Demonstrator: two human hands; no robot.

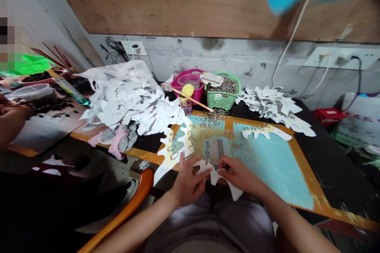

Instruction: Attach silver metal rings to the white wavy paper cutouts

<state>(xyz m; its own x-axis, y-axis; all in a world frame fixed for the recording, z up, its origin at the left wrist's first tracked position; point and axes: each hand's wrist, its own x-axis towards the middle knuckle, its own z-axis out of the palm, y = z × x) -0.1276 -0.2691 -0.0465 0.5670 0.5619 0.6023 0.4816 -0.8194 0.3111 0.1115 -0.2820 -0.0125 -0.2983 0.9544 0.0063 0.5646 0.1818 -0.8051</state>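
My left hand grips a white scalloped cut-out at the table's front edge, above my lap. Thumb and fingers of my right hand are pinched at the cut-out's upper edge, on what looks like a small metal ring. Another metal ring sits on that edge, by my left fingers. To the left lie white cut-outs with rings along their edges, one of them a long cut-out jutting past the table edge. A further ringed cut-out lies to the right on the blue mat.
Loose rings are heaped before a green basket of metal rings. Beside it stand a pink basket and a can with a stick. White offcuts pile up left, more cut-outs right. Another person's hand is far left.
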